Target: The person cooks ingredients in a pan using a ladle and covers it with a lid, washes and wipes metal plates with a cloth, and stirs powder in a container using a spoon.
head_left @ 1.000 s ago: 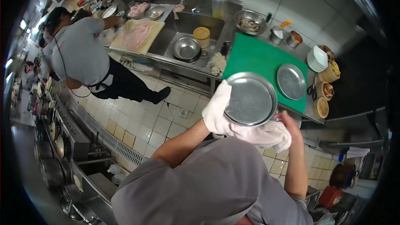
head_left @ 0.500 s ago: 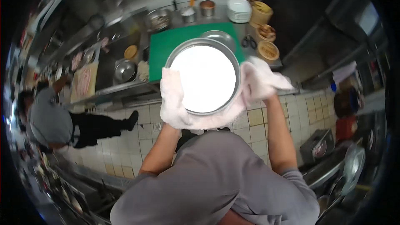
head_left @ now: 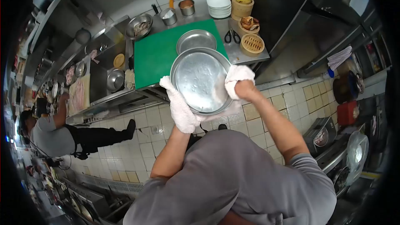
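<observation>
A round, shallow metal pan (head_left: 198, 81) with a raised rim is held up in front of me, its inside facing me. Drops or wet marks show on its bottom. A white towel (head_left: 183, 110) wraps its lower left edge and runs beneath it. Under that towel my left hand (head_left: 186, 127) grips the pan at the lower left; the fingers are covered. My right hand (head_left: 245, 89) is closed round a bunched part of the towel at the pan's right rim. A second round metal pan (head_left: 196, 37) lies behind on a green cutting board (head_left: 154, 58).
Right of the board are black scissors (head_left: 232, 36), bamboo steamers (head_left: 252, 45) and stacked white dishes (head_left: 218, 6). Metal pots (head_left: 168, 16) and a bowl (head_left: 138, 26) line the back. A co-worker (head_left: 54, 131) stands at the left counter. The floor is tiled.
The bright white glare in the pan has gone, so its bottom shows. My right hand has come from beneath the towel's loose right end to the pan's right rim, gripping bunched towel.
</observation>
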The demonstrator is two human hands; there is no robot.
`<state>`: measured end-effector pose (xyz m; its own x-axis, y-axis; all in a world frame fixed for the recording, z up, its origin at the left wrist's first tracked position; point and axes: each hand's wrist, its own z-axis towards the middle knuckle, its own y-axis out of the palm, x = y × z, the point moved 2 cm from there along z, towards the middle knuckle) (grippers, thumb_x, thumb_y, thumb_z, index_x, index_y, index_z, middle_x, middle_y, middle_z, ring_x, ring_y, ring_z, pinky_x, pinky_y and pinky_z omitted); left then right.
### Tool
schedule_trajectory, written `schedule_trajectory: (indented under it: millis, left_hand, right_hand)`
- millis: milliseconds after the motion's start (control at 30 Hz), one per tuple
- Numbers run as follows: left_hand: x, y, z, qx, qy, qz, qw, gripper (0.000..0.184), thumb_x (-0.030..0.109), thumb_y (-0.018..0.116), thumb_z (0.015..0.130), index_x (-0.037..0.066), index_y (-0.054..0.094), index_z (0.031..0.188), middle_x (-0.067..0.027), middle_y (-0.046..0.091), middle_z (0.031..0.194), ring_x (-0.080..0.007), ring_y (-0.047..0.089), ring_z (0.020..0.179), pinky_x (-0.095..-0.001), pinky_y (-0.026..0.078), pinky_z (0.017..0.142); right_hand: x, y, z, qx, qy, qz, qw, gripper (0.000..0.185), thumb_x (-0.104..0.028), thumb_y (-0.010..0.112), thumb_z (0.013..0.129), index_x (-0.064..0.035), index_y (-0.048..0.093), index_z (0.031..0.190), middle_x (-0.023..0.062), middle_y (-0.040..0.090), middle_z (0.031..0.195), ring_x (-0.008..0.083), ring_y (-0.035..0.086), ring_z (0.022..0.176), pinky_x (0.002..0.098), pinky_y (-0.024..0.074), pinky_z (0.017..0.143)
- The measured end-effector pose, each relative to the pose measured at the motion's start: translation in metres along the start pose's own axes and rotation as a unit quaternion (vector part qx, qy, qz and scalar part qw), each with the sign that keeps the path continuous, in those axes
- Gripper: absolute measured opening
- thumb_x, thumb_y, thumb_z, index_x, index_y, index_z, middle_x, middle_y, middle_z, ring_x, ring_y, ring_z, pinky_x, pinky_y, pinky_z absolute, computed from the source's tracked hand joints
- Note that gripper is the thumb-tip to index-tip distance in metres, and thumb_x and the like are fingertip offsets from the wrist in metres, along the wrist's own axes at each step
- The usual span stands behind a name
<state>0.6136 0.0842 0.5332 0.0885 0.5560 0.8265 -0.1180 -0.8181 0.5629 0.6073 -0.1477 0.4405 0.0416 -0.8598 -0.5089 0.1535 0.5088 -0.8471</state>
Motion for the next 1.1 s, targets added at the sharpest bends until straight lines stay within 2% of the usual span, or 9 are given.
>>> schedule_trajectory:
  millis: [33, 300, 533, 633, 700, 833, 900, 1033, 1100]
  left_hand:
    - [0.003, 0.01, -0.004, -0.032, -0.162, -0.217, 0.962, 0.068, 0.066, 0.04, 0.103, 0.009, 0.053, 0.137, -0.005, 0.059, 0.129, -0.0181, 0.056, 0.116, -0.0351, 0.048, 0.102]
    - [-0.033, 0.003, 0.028, -0.124, -0.408, -0.104, 0.898, 0.07, 0.064, 0.047, 0.101, 0.005, 0.054, 0.138, -0.0144, 0.065, 0.127, -0.0249, 0.066, 0.111, -0.0393, 0.057, 0.092]
    - [-0.002, -0.039, 0.028, -0.037, -0.235, -0.182, 0.954, 0.069, 0.061, 0.05, 0.1, 0.005, 0.052, 0.141, -0.0165, 0.059, 0.136, -0.0263, 0.064, 0.116, -0.0406, 0.057, 0.095]
    - [0.013, -0.071, 0.039, -0.033, 0.09, 0.495, 0.864, 0.078, 0.066, 0.043, 0.1, -0.002, 0.051, 0.137, -0.0178, 0.061, 0.131, -0.0253, 0.065, 0.114, -0.0401, 0.059, 0.09]
    - [0.021, -0.06, 0.037, -0.02, 0.047, 0.382, 0.923, 0.077, 0.065, 0.043, 0.1, -0.003, 0.051, 0.136, -0.0181, 0.061, 0.13, -0.0254, 0.065, 0.113, -0.04, 0.059, 0.09]
    - [0.037, -0.02, 0.02, 0.039, -0.146, -0.115, 0.982, 0.074, 0.061, 0.041, 0.102, -0.006, 0.052, 0.132, -0.0189, 0.063, 0.128, -0.0257, 0.067, 0.11, -0.0398, 0.059, 0.089]
    - [0.021, -0.056, 0.043, -0.003, -0.167, 0.153, 0.974, 0.064, 0.06, 0.049, 0.1, 0.002, 0.058, 0.125, -0.0178, 0.064, 0.125, -0.028, 0.067, 0.108, -0.0404, 0.06, 0.086]
    - [0.004, -0.044, 0.031, -0.172, 0.096, 0.809, 0.554, 0.033, 0.032, 0.053, 0.103, 0.004, 0.058, 0.12, -0.012, 0.062, 0.115, -0.0188, 0.063, 0.107, -0.0349, 0.052, 0.092]
    - [-0.054, -0.083, 0.057, -0.254, -0.046, 0.245, 0.934, 0.028, 0.018, 0.051, 0.101, 0.004, 0.057, 0.125, -0.0108, 0.06, 0.121, -0.0176, 0.059, 0.115, -0.0338, 0.048, 0.096]
  right_hand:
    - [0.009, -0.009, 0.007, -0.028, -0.051, -0.019, 0.998, 0.032, -0.028, 0.069, 0.086, -0.0075, 0.069, 0.111, 0.0174, 0.068, 0.113, 0.0341, 0.065, 0.104, 0.0421, 0.0527, 0.088]
    - [-0.023, -0.064, 0.075, -0.246, -0.237, -0.116, 0.933, 0.02, -0.017, 0.065, 0.079, -0.0042, 0.066, 0.095, 0.0209, 0.066, 0.099, 0.0396, 0.062, 0.092, 0.0445, 0.0509, 0.082]
    - [0.032, 0.047, 0.036, 0.029, -0.127, 0.181, 0.975, 0.031, -0.008, 0.053, 0.093, -0.0018, 0.061, 0.122, 0.0145, 0.064, 0.118, 0.0262, 0.061, 0.113, 0.035, 0.0485, 0.1]
    - [0.014, 0.14, 0.003, -0.095, 0.097, -0.147, 0.98, 0.03, -0.019, 0.048, 0.103, -0.0027, 0.054, 0.127, 0.0149, 0.058, 0.122, 0.0236, 0.054, 0.116, 0.0332, 0.0482, 0.098]
    - [-0.045, 0.077, -0.013, 0.042, 0.172, 0.359, 0.916, 0.023, -0.019, 0.065, 0.088, -0.0035, 0.068, 0.104, 0.0147, 0.07, 0.102, 0.0293, 0.068, 0.096, 0.0384, 0.054, 0.083]
    - [-0.023, -0.004, 0.028, -0.118, -0.022, 0.146, 0.982, 0.028, -0.016, 0.062, 0.087, -0.001, 0.067, 0.11, 0.0219, 0.069, 0.105, 0.0336, 0.067, 0.101, 0.0414, 0.0521, 0.088]
    - [0.018, -0.017, 0.056, -0.253, -0.121, 0.02, 0.96, 0.035, -0.014, 0.065, 0.085, 0.0037, 0.065, 0.115, 0.0251, 0.066, 0.114, 0.0355, 0.066, 0.106, 0.0415, 0.0517, 0.093]
    - [-0.013, -0.045, 0.102, -0.369, -0.299, -0.19, 0.859, 0.044, -0.016, 0.066, 0.078, -0.0027, 0.065, 0.119, 0.0242, 0.07, 0.099, 0.0379, 0.069, 0.096, 0.0468, 0.0546, 0.082]
    - [-0.12, -0.074, 0.101, -0.381, -0.23, -0.307, 0.841, 0.058, -0.012, 0.066, 0.075, -0.0009, 0.059, 0.131, 0.0259, 0.066, 0.122, 0.0372, 0.071, 0.094, 0.0446, 0.0551, 0.085]
